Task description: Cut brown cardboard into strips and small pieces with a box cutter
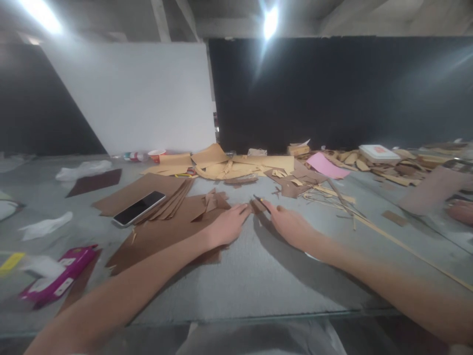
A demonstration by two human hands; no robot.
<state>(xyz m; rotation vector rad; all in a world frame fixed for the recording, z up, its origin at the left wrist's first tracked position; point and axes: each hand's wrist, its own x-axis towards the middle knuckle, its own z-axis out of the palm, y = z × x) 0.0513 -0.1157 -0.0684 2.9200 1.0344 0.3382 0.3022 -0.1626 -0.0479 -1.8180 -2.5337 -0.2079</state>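
My left hand (229,225) rests low over the grey table with its fingers bent together. Its fingertips meet a small brown leather-like piece (256,207). Facing it from the right, my right hand (290,225) is closed around a slim dark tool (260,200), whose narrow tip points up and left over the piece. Blur hides whether the tool is a knife or something else. Larger brown sheets (162,240) lie beneath and left of my left hand, with torn-looking brown scraps (212,201) just behind it.
A phone (139,208) lies on stacked brown sheets. At left is a purple wipes packet (61,276). Tan sheets (244,166), a pink sheet (327,165) and a white box (379,153) line the back. Long thin strips (399,237) cross the right side, near another person's hand (460,211).
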